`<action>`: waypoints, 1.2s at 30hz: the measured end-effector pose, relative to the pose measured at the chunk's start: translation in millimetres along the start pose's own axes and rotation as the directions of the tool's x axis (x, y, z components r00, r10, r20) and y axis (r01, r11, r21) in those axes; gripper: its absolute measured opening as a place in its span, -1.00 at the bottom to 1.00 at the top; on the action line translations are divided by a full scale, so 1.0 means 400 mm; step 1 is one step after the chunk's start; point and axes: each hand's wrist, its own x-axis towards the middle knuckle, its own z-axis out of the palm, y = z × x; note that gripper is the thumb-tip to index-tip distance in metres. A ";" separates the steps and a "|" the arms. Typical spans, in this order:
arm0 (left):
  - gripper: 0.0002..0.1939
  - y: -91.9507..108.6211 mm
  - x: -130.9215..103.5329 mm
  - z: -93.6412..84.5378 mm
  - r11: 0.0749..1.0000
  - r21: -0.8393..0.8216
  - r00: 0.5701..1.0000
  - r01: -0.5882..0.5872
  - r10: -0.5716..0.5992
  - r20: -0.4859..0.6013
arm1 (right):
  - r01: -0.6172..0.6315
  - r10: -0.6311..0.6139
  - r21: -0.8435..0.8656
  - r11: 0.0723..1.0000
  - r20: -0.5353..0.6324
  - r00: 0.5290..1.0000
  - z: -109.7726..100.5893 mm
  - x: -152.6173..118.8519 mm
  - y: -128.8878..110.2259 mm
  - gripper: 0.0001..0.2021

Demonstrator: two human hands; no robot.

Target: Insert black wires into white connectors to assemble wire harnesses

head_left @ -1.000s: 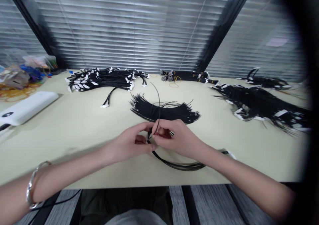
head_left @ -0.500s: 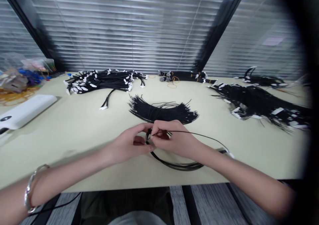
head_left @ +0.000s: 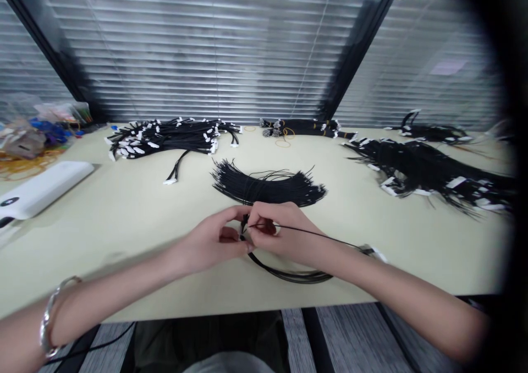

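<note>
My left hand (head_left: 220,235) pinches the end of a black cable bundle (head_left: 289,276), at what looks like a small connector whose details are too small to tell. Right beside it, my right hand (head_left: 280,227) is closed, thumb against forefinger, on a single thin black wire (head_left: 313,232). That wire runs back over my right wrist towards a white connector (head_left: 377,253). The bundle curves below my right hand and passes under the forearm. Just beyond my hands lies a fanned bunch of loose black wires (head_left: 268,188).
Black cables with white connectors (head_left: 165,136) are heaped at the back left. Tied cable bundles (head_left: 305,127) lie at the back middle, and a larger wire pile (head_left: 429,169) at the right. A white power bank (head_left: 49,188) and yellow rubber bands (head_left: 25,164) are on the left.
My right hand has shifted slightly left and down against the left hand. The thin wire now lies lower, nearer my right wrist, instead of arching above it.
</note>
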 end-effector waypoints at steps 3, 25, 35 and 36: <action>-0.54 0.001 0.001 -0.001 1.000 -0.010 1.000 0.006 -0.006 0.001 | 0.009 -0.009 0.009 1.000 0.012 1.000 -0.002 -0.001 -0.001 -0.89; -0.49 0.001 0.002 0.001 0.999 -0.026 0.999 0.031 -0.032 -0.022 | 0.106 -0.103 -0.121 0.987 0.024 0.994 0.008 0.005 0.007 -0.87; -0.52 0.005 -0.001 0.002 0.998 -0.050 0.999 0.031 -0.032 -0.011 | 0.084 -0.084 -0.100 0.991 0.008 0.996 0.014 0.006 0.018 -0.87; -0.52 0.007 -0.001 0.002 0.998 -0.046 0.999 0.032 -0.032 -0.010 | 0.063 -0.062 -0.083 0.995 0.013 0.998 0.014 0.005 0.018 -0.87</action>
